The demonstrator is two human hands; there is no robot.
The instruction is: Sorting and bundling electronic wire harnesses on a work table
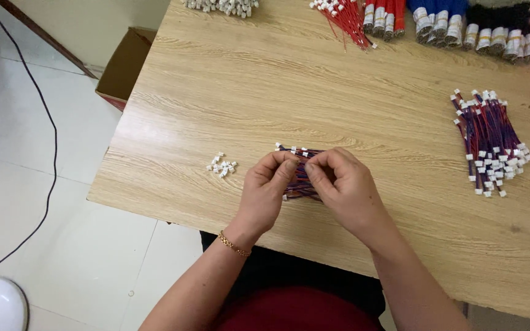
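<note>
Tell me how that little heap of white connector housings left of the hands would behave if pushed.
The white connector housings lie loose and separate, so a push would probably scatter them rather than move them together. They look tiny and likely very light. Their blocky shape suggests sliding on the smooth wooden table, not rolling.

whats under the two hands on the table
A small bundle of red and blue wires with white connectors, pinched by the left hand and right hand. Its middle is covered.
</note>
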